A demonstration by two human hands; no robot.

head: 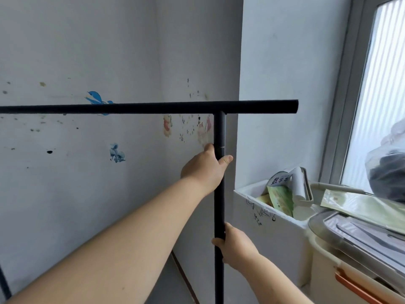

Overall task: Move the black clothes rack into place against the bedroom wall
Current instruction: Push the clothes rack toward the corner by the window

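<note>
The black clothes rack (pixel 140 107) stands in front of the white bedroom wall (pixel 87 51), which carries stickers and spots. Its top bar runs level across the view from the left edge to the right of centre. One upright post drops from the bar at the right. My left hand (pixel 203 170) is wrapped around that post a little below the top bar. My right hand (pixel 235 245) grips the same post lower down. Part of another black rack post shows at the lower left edge. The rack's feet are out of view.
A white foam box (pixel 269 229) with booklets stands right of the post, close to it. A lidded plastic bin (pixel 350 260) with an orange latch sits at the lower right. A window (pixel 385 84) and a bag of dark items fill the right side. The wall corner lies behind the post.
</note>
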